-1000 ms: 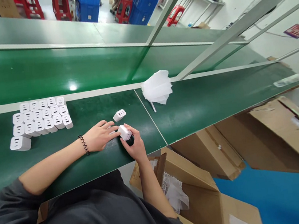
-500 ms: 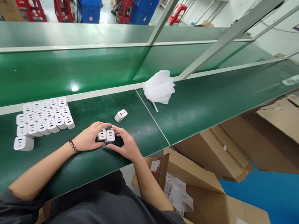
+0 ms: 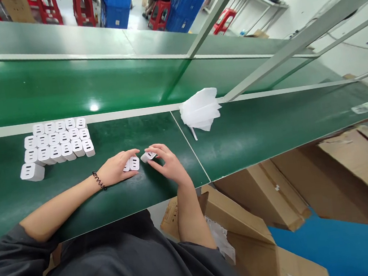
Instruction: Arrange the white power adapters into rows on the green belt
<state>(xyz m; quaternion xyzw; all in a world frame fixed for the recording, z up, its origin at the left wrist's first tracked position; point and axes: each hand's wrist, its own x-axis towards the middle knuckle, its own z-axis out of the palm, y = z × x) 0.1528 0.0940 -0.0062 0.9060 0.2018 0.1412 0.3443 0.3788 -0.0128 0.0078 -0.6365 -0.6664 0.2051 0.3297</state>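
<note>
My left hand (image 3: 117, 168) is curled round two white charger blocks (image 3: 134, 163) that stand side by side on the green bench, slots facing up; its fingers partly cover the left one. Just to the right, my right hand (image 3: 171, 166) has thumb and fingers closed on a third white charger block (image 3: 146, 157), tilted, with a small gap between it and the pair. Further left stand several more white charger blocks (image 3: 55, 152) in tight rows, ports up. One larger-looking block (image 3: 32, 172) sits at their near left corner.
A fanned stack of thin white sheets (image 3: 201, 111) lies beyond my right hand. A metal frame post (image 3: 250, 77) slants up behind the bench (image 3: 254, 128). Open cardboard boxes (image 3: 247, 233) stand below the bench edge at right. Blue crates (image 3: 183, 6) and red stools are across the aisle.
My right hand has left the pair, moved right and closed on the single charger block, which is now tilted and nearer the pair. My left hand stays at the pair.
</note>
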